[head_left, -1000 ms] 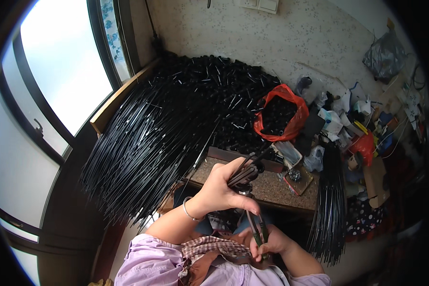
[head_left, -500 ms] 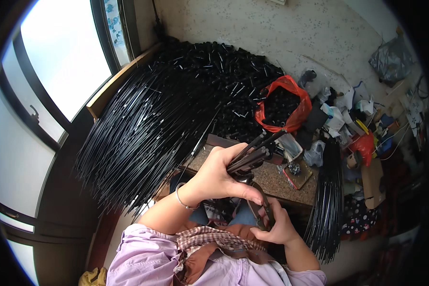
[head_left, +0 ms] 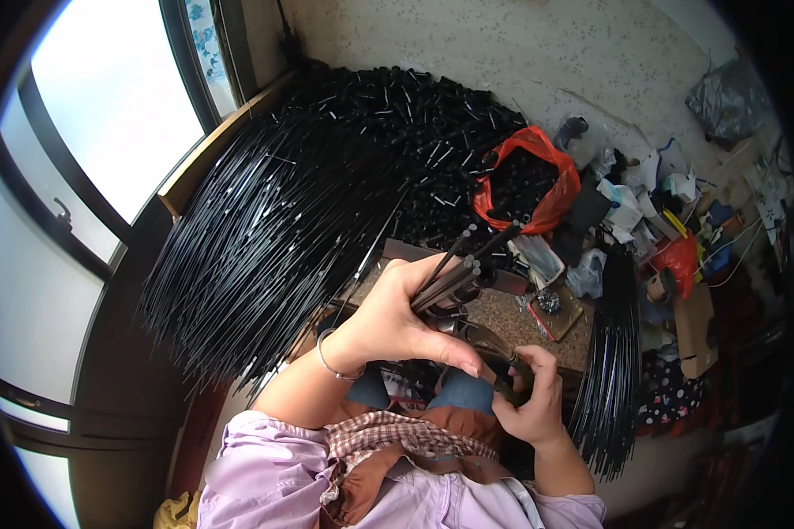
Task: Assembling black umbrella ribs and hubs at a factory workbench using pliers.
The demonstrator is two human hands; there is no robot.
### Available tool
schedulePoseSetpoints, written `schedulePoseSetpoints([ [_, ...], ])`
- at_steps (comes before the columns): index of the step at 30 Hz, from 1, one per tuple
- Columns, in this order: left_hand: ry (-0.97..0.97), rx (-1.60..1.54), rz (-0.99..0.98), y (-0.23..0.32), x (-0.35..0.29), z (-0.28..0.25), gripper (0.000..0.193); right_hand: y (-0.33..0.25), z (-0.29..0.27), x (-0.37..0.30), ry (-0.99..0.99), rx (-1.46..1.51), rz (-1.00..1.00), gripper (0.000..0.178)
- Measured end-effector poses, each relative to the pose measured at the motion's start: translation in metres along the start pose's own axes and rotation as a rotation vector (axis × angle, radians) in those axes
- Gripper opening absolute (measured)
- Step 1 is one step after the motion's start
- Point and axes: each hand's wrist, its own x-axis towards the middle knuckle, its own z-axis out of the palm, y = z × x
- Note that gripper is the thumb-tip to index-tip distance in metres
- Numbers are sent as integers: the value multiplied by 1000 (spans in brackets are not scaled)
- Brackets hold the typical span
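Observation:
My left hand [head_left: 399, 309] is wrapped round a small bundle of thin dark rods [head_left: 450, 284], whose ends stick up past the fingers. Its thumb stretches out toward my right hand [head_left: 535, 401]. That hand grips pliers [head_left: 505, 388] with curved dark handles, its fingers bent round one handle and its thumb below. The jaws lie close under the rods, partly hidden by my left hand, so I cannot tell what they touch. Beneath both hands is a speckled brown bench [head_left: 512, 322].
Long black rods [head_left: 256, 238] fan out at the left, beside a heap of short black pieces [head_left: 388, 123]. A red plastic bag [head_left: 556, 207] holds more black pieces. A small board [head_left: 556, 317], a hanging rod bundle [head_left: 610, 370] and cluttered bags and papers [head_left: 631, 212] lie right.
My right hand has shifted to the right and slightly up with the pliers, whose handles look wider apart. The rods in my left hand now tilt a little more upright.

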Motion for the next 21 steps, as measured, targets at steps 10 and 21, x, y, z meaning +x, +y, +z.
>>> schedulePoseSetpoints([
  [10,51,25,3,7,2,2,49,-26,-10,3,-669,1239,645,52],
  [21,212,-79,-79,5,-4,22,34,-21,35,-26,-388,852,539,16],
])
